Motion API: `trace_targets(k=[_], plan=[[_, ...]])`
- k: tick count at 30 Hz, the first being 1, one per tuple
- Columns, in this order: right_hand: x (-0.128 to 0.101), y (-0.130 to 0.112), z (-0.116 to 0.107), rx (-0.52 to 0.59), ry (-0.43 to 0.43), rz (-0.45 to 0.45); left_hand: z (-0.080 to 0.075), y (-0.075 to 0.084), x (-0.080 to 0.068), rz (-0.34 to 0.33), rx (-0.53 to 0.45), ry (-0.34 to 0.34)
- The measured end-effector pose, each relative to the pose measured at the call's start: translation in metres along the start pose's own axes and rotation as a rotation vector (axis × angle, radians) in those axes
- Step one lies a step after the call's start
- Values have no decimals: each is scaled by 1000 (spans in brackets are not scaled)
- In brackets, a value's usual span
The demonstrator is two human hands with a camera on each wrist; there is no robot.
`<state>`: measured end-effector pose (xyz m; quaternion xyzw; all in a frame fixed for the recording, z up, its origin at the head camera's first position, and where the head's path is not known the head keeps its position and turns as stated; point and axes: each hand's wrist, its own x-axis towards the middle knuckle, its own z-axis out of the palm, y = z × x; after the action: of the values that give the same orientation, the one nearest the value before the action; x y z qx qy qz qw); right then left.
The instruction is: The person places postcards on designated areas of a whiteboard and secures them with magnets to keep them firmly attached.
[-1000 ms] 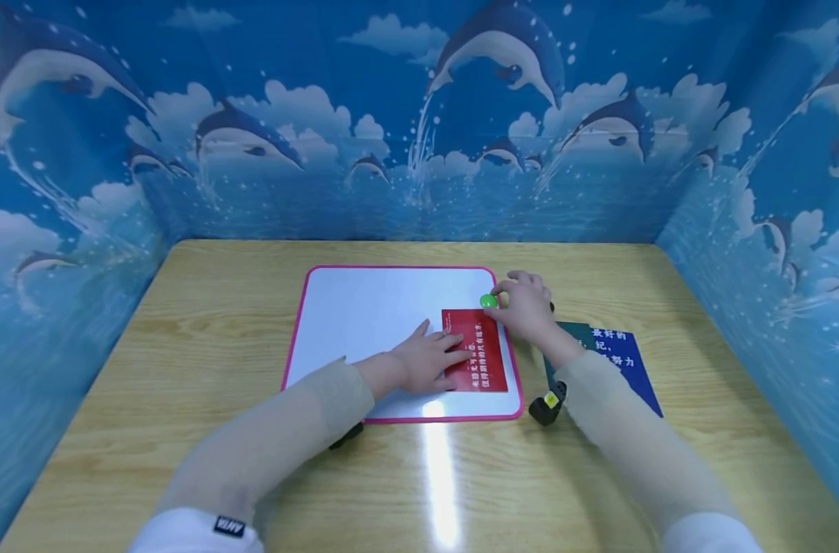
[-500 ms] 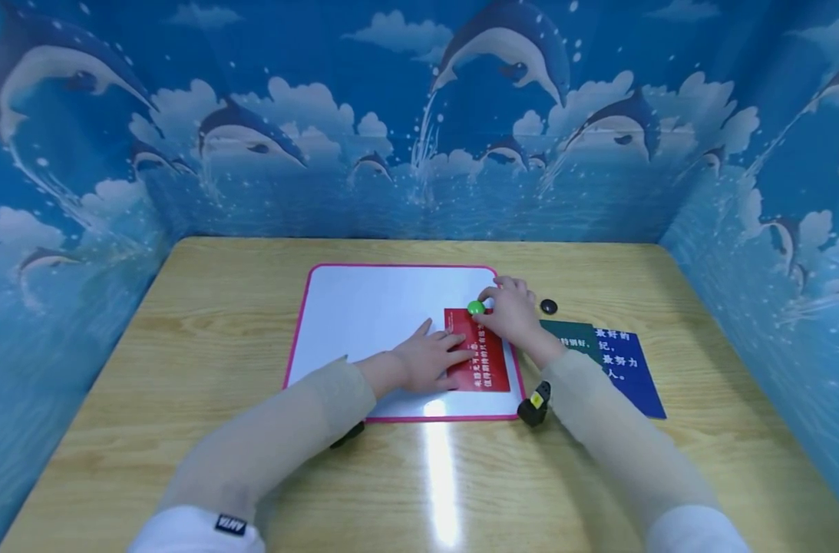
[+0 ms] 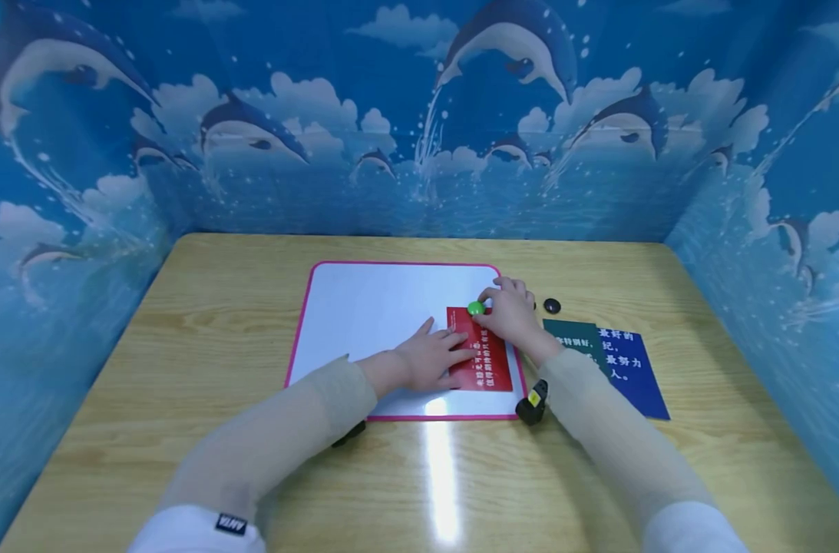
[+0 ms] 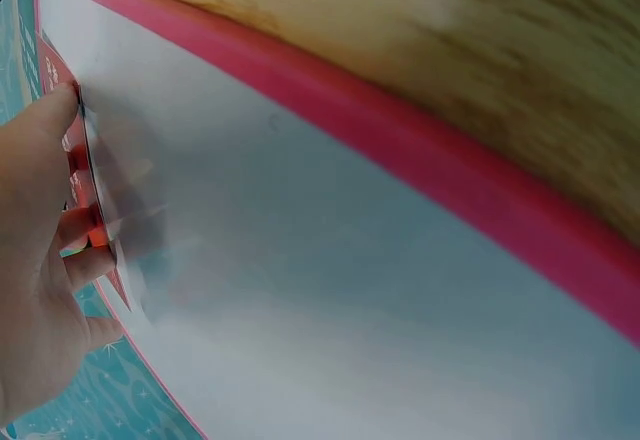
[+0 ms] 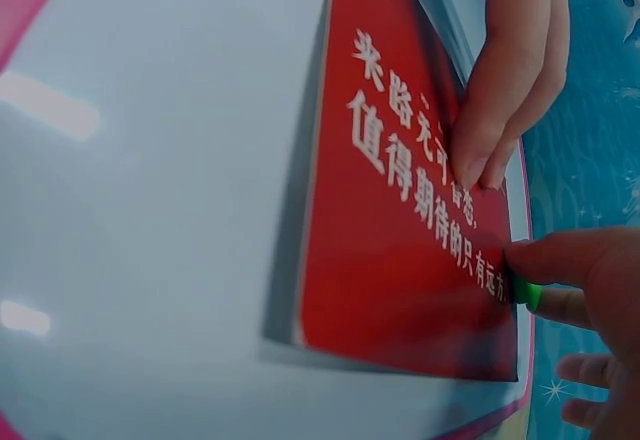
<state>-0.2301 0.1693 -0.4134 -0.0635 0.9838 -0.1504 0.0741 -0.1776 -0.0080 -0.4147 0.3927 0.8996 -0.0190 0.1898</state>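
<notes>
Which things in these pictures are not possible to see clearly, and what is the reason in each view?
- Green magnet: head view shows it small at the right hand; right wrist view shows a sliver behind a fingertip.
- Red card: text too small in the head view; partly under the left hand.
- Blue card: its near left part is hidden by the right forearm.
- Whiteboard: the left wrist view is blurred and cut by the edges.

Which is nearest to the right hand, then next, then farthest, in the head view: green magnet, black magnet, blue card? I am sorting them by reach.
From the right hand:
1. Green magnet, pinched at its fingertips on the red card's top edge.
2. Black magnet, just to its right on the table.
3. Blue card, farther right and nearer the person.
</notes>
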Motion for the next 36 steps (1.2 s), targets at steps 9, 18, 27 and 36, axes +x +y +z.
trace_targets(k=[9, 18, 27, 36], plan=[[-1, 2, 1, 29, 3, -7, 0, 1, 1, -8, 10, 3], [-5, 7, 2, 77, 11, -1, 5, -22, -18, -10, -86, 88], [-17, 19, -6, 106, -5, 2, 20, -71, -66, -114, -145, 217], [-31, 32, -12, 101, 4, -2, 40, -104, -104, -198, -171, 324]])
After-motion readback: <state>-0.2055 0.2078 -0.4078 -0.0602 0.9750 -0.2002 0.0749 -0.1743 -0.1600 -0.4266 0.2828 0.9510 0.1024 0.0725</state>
